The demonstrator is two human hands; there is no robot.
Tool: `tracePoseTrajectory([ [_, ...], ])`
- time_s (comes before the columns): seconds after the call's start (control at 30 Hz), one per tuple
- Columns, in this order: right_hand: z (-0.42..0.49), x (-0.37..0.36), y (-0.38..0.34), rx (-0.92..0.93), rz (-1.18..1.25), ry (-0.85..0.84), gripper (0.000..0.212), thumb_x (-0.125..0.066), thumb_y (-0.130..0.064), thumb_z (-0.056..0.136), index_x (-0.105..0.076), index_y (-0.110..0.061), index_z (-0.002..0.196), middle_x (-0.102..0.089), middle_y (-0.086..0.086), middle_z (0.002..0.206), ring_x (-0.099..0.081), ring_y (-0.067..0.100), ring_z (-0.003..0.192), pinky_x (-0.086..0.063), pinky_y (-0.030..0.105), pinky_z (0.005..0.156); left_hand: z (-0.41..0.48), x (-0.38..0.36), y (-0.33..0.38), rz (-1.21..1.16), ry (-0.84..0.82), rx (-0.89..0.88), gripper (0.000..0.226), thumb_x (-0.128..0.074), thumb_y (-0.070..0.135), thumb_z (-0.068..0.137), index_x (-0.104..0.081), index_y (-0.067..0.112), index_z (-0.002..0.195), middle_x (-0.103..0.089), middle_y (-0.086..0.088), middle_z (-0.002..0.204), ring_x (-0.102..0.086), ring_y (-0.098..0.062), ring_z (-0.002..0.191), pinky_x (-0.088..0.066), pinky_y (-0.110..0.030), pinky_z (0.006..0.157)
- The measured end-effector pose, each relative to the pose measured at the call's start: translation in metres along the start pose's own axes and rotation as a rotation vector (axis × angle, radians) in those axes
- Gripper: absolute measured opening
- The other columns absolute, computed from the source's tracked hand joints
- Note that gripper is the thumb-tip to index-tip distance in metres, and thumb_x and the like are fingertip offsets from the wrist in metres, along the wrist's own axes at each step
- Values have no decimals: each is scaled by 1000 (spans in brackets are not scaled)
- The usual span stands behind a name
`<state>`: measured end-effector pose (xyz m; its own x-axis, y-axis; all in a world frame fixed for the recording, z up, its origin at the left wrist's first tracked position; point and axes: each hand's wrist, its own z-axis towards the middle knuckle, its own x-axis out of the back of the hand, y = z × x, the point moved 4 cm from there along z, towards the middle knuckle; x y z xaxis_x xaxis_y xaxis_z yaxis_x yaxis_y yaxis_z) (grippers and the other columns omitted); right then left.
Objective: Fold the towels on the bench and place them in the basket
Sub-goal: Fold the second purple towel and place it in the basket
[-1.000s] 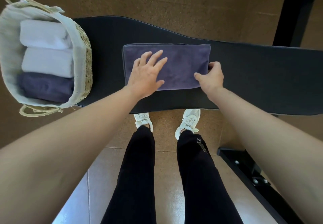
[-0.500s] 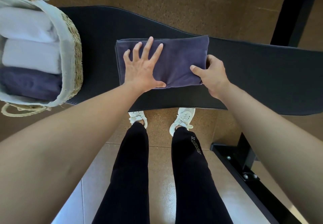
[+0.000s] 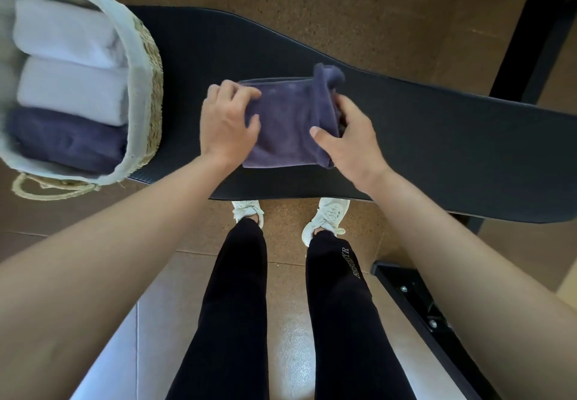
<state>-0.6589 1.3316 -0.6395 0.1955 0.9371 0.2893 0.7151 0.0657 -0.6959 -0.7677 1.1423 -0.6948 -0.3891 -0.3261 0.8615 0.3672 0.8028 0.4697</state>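
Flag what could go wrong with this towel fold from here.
The towel flap in the right hand is bunched at its far corner, so the fold may come out lopsided.
The left hand grips only the left edge, so the layers could slip.
The basket already shows three towels side by side, so a fourth may fit tightly.

You have a dark purple towel [image 3: 288, 124] on the black bench [image 3: 437, 149]; your woven straw basket [image 3: 153, 87], cream-lined, holds two white towels [image 3: 71, 62] and one purple towel [image 3: 65, 140].
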Motion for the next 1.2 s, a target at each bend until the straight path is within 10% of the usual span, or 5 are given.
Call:
tracePoseTrajectory([
  [0.3,13,-94,-10,81,-103,-78,55,-70,-10,92,-50,-20,142,-64,-7,118,-64,8,105,-57,17,84,-24,-4,-41,-215,-410,201,72,-78,20,85,-47,33,148,-60,8,103,-58,-14,85,-49,-34,76],
  [0.63,22,-128,7,42,-143,-176,73,-74,-15,91,-39,-23,154,-66,-8,105,-68,6,92,-59,22,83,-48,7,-55,-540,-186,522,49,-60,2,88,-60,27,130,-68,10,101,-65,-10,85,-58,-37,86],
  [0.83,9,-76,24,107,-479,356,74,-81,-21,81,-46,-18,145,-46,4,123,-50,20,112,-53,35,94,-43,21,-32,-152,-20,34,39,-75,27,82,-68,21,120,-58,0,119,-50,-22,110,-49,-36,89],
  [0.97,10,-73,52,-102,-476,227,94,-90,-38,72,-36,-20,146,-45,6,134,-50,26,124,-52,41,98,-25,7,-16,122,-253,-240,63,-77,45,79,-60,27,137,-40,-3,158,-32,-33,142,-32,-51,111],
  [1.2,16,-56,62,-182,-139,83,37,-72,-3,86,-57,-19,116,-68,-5,99,-68,17,95,-60,35,84,7,2,-4,357,-412,-333,78,-71,63,79,-43,40,148,-8,-2,172,-9,-38,153,-14,-58,119],
])
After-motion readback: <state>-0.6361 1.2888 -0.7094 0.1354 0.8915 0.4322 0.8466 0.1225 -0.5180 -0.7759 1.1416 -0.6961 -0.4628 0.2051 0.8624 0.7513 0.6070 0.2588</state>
